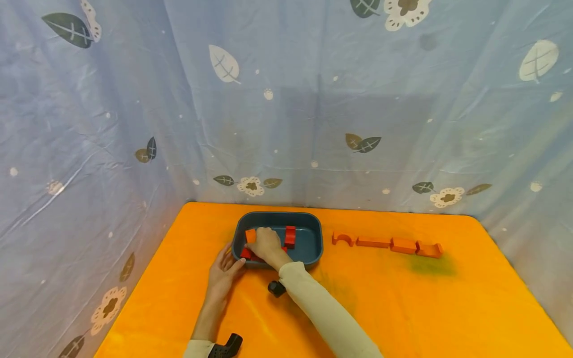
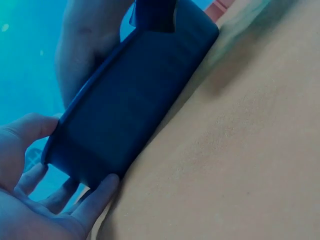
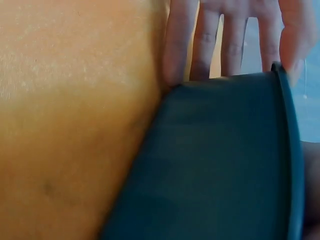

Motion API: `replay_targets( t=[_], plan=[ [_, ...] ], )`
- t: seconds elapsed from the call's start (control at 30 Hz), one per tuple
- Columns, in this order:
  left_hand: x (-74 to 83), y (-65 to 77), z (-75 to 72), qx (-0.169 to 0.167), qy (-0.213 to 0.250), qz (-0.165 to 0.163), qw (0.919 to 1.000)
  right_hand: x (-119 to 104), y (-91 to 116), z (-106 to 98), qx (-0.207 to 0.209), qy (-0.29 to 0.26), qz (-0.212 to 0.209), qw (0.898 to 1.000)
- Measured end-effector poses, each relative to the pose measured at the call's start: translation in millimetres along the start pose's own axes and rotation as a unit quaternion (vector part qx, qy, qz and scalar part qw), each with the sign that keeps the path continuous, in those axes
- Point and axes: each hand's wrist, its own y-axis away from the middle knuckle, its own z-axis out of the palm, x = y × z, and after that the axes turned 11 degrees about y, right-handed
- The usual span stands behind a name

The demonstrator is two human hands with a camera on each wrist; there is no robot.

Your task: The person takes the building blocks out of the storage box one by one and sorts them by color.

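A dark blue-grey bin [image 1: 311,248] with rounded corners stands on the orange-covered table. My left hand [image 1: 221,278] touches its near left corner from outside, thumb by the rim and fingers fairly straight against the end wall. In the left wrist view, that hand [image 2: 45,200] is spread against the bin. My right hand [image 1: 267,244] reaches inside over the front wall and holds an orange block [image 1: 250,235] at the left; its fingertips are partly hidden. Red blocks lie in the bin, one red block [image 1: 290,236] near the middle and another red block [image 1: 245,253] at the near left.
Right of the bin, orange blocks lie in a row: an arch block [image 1: 343,238], a long flat block [image 1: 373,242], a rectangular block [image 1: 404,245] and a block with a curved hollow [image 1: 429,249]. A patterned curtain [image 1: 313,139] encloses the table's back and sides.
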Motion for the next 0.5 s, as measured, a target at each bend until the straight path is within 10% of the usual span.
replay_targets(
  t=[0.5],
  plan=[
    [-0.1,0.2,0.6,0.008,0.003,-0.002,1.0000,20,-12,0,0.030,0.003,-0.011,0.999]
  ],
)
